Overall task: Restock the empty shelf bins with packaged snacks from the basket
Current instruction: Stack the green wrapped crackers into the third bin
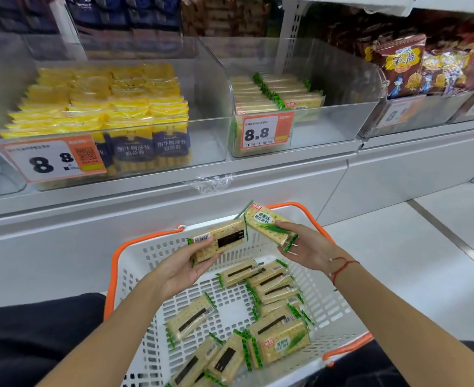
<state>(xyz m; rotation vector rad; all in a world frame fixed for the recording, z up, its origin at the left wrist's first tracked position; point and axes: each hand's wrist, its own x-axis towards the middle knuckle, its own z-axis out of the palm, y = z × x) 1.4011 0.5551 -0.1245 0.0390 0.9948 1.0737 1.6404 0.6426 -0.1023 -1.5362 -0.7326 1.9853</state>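
My left hand (184, 268) grips a cracker pack (219, 243) with its barcode side up, above the white basket (328, 303). My right hand (308, 247) holds a second cracker pack (269, 223), green label up, just right of the first; the two packs almost touch. Several more cracker packs (279, 337) lie loose in the basket below. On the shelf, a clear bin (300, 141) with an 8.8 price tag holds a partial stack of the same crackers (272, 94) at its back left; its front and right part are bare.
Left of that bin stands a clear bin of yellow and blue snack packs (104, 113). Bins of brown snack bags (403, 65) sit at the right. A white shelf ledge (174, 196) runs between basket and bins. Pale floor lies at the right.
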